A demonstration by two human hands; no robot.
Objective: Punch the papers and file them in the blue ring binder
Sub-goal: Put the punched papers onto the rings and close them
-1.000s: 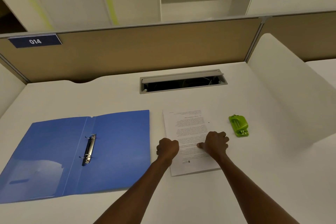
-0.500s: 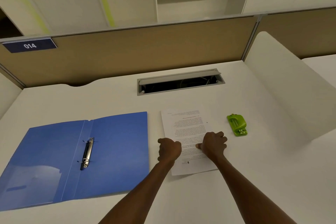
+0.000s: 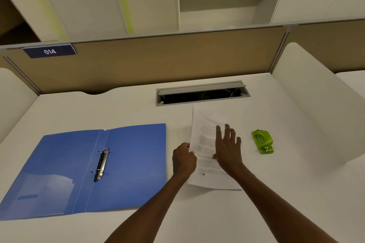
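The blue ring binder (image 3: 126, 165) lies open flat on the left of the white desk, its metal rings (image 3: 101, 164) along the spine. The printed papers (image 3: 205, 134) are lifted and tilted, their left edge raised off the desk. My left hand (image 3: 183, 161) pinches that left edge. My right hand (image 3: 228, 149) lies over the sheet with fingers spread and straight. A small green hole punch (image 3: 263, 141) sits on the desk to the right of the papers, apart from both hands.
An open cable tray (image 3: 201, 93) is sunk into the desk (image 3: 276, 203) behind the papers. A tan partition (image 3: 158, 61) with a "014" label (image 3: 49, 51) closes the back. White side dividers (image 3: 316, 94) stand on the right and left.
The papers lay flat under both curled hands before. Now my left hand has lifted their left edge, and my right hand has opened with fingers spread over the sheet.
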